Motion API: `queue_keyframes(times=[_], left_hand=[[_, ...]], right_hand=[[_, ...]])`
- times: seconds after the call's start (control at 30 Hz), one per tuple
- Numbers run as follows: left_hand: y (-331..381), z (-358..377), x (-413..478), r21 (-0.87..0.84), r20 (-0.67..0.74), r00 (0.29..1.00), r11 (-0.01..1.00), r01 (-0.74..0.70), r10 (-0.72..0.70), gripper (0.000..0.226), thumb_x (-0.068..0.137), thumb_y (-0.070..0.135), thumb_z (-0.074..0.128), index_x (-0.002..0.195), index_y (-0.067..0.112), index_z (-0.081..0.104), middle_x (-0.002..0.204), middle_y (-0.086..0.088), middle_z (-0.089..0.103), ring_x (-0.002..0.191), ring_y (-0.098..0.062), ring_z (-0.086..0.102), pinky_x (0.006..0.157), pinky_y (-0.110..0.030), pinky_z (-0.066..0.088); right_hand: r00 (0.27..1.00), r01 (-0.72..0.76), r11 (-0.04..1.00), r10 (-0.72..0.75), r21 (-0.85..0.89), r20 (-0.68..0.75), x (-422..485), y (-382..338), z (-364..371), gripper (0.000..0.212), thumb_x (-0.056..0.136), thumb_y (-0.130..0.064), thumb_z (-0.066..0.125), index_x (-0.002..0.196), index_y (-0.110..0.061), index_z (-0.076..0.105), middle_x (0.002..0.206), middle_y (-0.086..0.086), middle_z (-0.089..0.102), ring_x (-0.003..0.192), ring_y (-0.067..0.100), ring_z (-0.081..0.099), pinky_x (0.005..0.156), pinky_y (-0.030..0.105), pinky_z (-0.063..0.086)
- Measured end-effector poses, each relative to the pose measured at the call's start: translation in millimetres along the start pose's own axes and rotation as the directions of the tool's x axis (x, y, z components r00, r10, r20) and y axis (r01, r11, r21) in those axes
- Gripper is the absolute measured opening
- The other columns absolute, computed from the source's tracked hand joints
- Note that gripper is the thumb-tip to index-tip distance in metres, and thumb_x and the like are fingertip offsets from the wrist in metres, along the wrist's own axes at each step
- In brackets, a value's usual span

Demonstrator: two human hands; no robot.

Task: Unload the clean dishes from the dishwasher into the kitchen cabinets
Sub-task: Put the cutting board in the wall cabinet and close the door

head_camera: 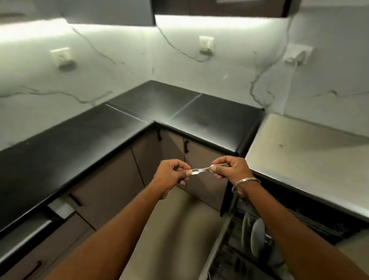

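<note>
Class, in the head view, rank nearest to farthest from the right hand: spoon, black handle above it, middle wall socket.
1. spoon, pinched by the right hand.
2. black handle, just beyond, under the counter.
3. middle wall socket, far back.

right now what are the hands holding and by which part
One small metal utensil, too blurred to name. The left hand pinches one end and the right hand pinches the opposite end.

I see strip lights [216, 20] glaring on the wall [133, 63] above the left hand [170, 177]; edges bend, everything slightly blurred.
</note>
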State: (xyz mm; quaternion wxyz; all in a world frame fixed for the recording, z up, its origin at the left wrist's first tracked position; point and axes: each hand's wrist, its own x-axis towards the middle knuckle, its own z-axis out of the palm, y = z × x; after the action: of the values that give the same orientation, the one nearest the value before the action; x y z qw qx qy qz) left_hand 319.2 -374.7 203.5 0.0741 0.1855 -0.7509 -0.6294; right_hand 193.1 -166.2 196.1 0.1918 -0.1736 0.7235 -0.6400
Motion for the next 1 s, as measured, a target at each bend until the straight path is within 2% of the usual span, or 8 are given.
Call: queue_keyframes(times=[0.13, 0.23, 0.4, 0.57, 0.73, 1.0], left_hand=[[34, -85, -4, -0.085, -0.155, 0.987, 0.995, -0.055, 0.041, 0.015, 0.085, -0.005, 0.078, 0.098, -0.01, 0.072, 0.073, -0.019, 0.069, 0.056, -0.014, 0.064, 0.054, -0.022, 0.056], [53, -147, -6, -0.157, -0.266, 0.963, 0.984, -0.088, 0.044, 0.015, 0.082, -0.006, 0.079, 0.096, -0.009, 0.073, 0.075, -0.021, 0.069, 0.058, -0.017, 0.064, 0.054, -0.022, 0.055], [85, -246, -6, -0.235, -0.437, 0.898, 0.957, -0.17, 0.052, 0.018, 0.081, -0.008, 0.079, 0.097, -0.013, 0.07, 0.077, -0.02, 0.069, 0.055, -0.021, 0.058, 0.057, -0.027, 0.056], [116, -325, -3, -0.262, -0.534, 0.841, 0.929, -0.261, 0.086, 0.02, 0.083, -0.005, 0.079, 0.101, -0.01, 0.069, 0.083, -0.023, 0.072, 0.07, -0.028, 0.066, 0.068, -0.033, 0.061], [144, -390, 24, -0.235, -0.647, 0.756, 0.916, -0.324, 0.102, 0.016, 0.082, -0.008, 0.078, 0.094, -0.004, 0.069, 0.073, -0.019, 0.07, 0.065, -0.027, 0.066, 0.059, -0.03, 0.057], [200, -480, 88, -0.163, -0.737, 0.659, 0.908, -0.387, 0.149, 0.023, 0.088, -0.003, 0.076, 0.11, 0.003, 0.069, 0.087, -0.021, 0.072, 0.066, -0.023, 0.068, 0.069, -0.033, 0.061]], right_hand=[[0.994, 0.064, 0.996, -0.068, 0.054, 0.083, 33, -60, 75, 0.017, 0.079, 0.001, 0.081, 0.094, 0.001, 0.073, 0.074, 0.019, 0.073, 0.057, 0.02, 0.064, 0.063, 0.026, 0.058], [0.986, 0.097, 0.987, -0.113, 0.127, 0.123, 51, -102, 132, 0.019, 0.078, 0.001, 0.081, 0.095, 0.003, 0.073, 0.071, 0.019, 0.071, 0.054, 0.02, 0.061, 0.062, 0.028, 0.057], [0.973, 0.119, 0.966, -0.159, 0.229, 0.165, 86, -157, 228, 0.018, 0.076, 0.0, 0.083, 0.093, -0.001, 0.074, 0.08, 0.023, 0.071, 0.058, 0.023, 0.06, 0.066, 0.031, 0.055], [0.949, 0.156, 0.946, -0.223, 0.284, 0.222, 115, -205, 298, 0.023, 0.078, -0.001, 0.082, 0.1, -0.006, 0.076, 0.083, 0.018, 0.074, 0.061, 0.021, 0.064, 0.069, 0.029, 0.056], [0.916, 0.201, 0.924, -0.295, 0.325, 0.273, 151, -249, 355, 0.017, 0.079, 0.002, 0.079, 0.096, -0.003, 0.077, 0.083, 0.021, 0.074, 0.064, 0.024, 0.064, 0.07, 0.03, 0.058], [0.882, 0.261, 0.883, -0.382, 0.389, 0.276, 238, -307, 434, 0.019, 0.079, -0.002, 0.081, 0.098, -0.002, 0.076, 0.084, 0.02, 0.075, 0.066, 0.03, 0.068, 0.074, 0.035, 0.06]])
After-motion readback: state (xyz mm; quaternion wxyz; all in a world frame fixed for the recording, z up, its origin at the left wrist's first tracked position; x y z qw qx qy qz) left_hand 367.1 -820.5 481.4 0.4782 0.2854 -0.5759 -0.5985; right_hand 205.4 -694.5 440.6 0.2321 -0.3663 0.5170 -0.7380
